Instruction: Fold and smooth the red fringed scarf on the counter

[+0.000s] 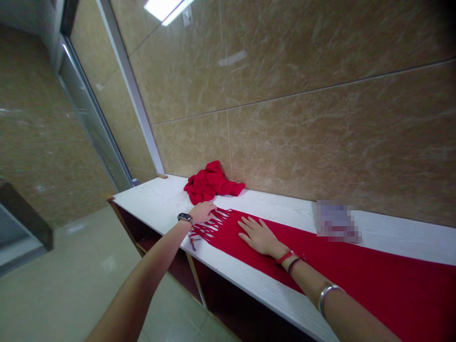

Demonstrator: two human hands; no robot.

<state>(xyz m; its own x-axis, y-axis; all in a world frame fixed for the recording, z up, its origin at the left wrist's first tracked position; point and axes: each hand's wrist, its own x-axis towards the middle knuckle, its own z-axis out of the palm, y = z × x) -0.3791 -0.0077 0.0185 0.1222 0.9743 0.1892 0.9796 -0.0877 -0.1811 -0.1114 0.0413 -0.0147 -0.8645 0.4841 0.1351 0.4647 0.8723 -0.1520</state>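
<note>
A long red scarf [338, 259] lies spread flat along the white top, running off to the right. Its fringe [216, 221] fans out at the left end. My left hand [203, 212] is at that fringe, with its fingers closed on the far strands; the palm side is hidden. On the scarf, a little to the right of the fringe, my right hand [260, 236] rests palm down with fingers spread. Just beyond my left hand sits a crumpled red cloth [210, 183], heaped near the wall.
The white top belongs to a long low cabinet [221, 256] with open compartments in front, set against a tan marble-look wall [302, 142]. A blurred-out flat item [337, 221] lies behind the scarf. Tiled floor [81, 266] extends at the left.
</note>
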